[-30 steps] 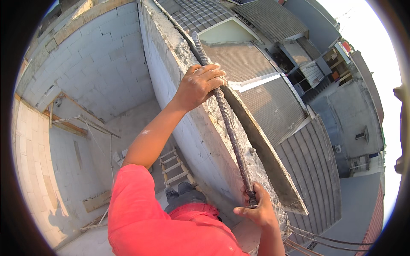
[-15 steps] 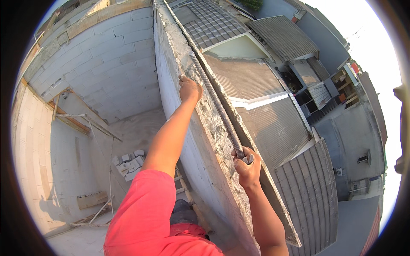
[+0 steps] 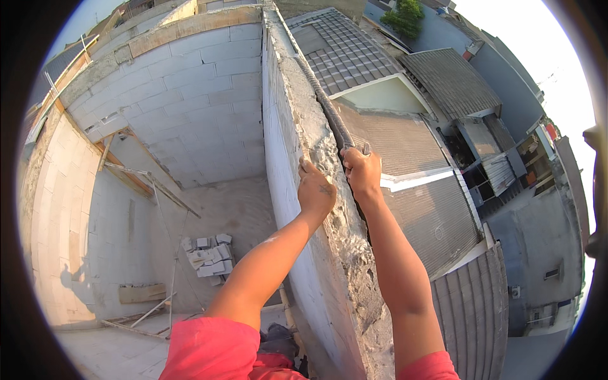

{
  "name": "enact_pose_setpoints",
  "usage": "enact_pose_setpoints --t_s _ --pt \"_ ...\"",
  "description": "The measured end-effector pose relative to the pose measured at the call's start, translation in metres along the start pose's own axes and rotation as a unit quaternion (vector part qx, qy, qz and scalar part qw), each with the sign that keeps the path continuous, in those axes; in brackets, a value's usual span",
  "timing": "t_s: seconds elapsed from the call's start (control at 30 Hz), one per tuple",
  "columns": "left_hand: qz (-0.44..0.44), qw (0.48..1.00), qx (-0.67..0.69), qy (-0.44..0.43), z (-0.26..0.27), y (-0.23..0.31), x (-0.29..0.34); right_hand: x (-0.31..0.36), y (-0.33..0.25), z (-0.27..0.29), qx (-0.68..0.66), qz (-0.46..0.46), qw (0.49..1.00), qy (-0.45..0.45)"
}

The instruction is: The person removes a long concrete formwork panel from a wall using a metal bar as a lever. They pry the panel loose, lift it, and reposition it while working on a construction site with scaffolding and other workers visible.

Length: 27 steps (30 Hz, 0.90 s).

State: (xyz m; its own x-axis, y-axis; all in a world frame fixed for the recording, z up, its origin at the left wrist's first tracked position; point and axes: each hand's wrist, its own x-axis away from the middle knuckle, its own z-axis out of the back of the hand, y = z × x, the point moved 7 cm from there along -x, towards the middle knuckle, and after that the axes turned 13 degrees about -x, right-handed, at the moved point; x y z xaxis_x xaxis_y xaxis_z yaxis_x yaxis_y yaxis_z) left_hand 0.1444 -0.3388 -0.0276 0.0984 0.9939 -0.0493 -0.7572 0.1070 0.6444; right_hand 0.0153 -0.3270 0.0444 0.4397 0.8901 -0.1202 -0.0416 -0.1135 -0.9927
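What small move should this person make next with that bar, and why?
Perhaps the right hand should ease the ribbed bar slightly inward over the rough wall top: the bar lies along the outer edge, on the side of the lower roofs, and only that hand grips it, while the left hand is by the inner edge.

One left hand point(image 3: 316, 193), one right hand point(image 3: 362, 172), one rod point(image 3: 325, 102), one tree point(image 3: 405, 18)

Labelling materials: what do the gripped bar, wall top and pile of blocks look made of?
Ribbed bar: likely steel, dull grey-brown, going by its ridges.
Wall top: apparently cement or concrete, matte, with lumpy, grainy texture.
Block pile: probably concrete, matte pale grey, flat faces; exact type unclear.
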Motion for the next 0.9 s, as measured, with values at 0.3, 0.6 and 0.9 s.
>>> enact_pose_setpoints --t_s 0.3,0.6,0.9 --pt "0.055 0.997 0.04 -0.029 0.0 -0.001 0.001 -0.06 0.039 -0.018 0.064 0.046 0.997 0.004" --pt "0.053 0.996 0.036 -0.064 0.004 0.001 0.002 -0.082 0.046 -0.053 -0.3 -0.212 0.929 -0.032" --pt "0.049 0.997 0.051 -0.037 0.008 0.003 0.006 -0.064 0.059 -0.074 -0.258 -0.233 0.937 -0.003"
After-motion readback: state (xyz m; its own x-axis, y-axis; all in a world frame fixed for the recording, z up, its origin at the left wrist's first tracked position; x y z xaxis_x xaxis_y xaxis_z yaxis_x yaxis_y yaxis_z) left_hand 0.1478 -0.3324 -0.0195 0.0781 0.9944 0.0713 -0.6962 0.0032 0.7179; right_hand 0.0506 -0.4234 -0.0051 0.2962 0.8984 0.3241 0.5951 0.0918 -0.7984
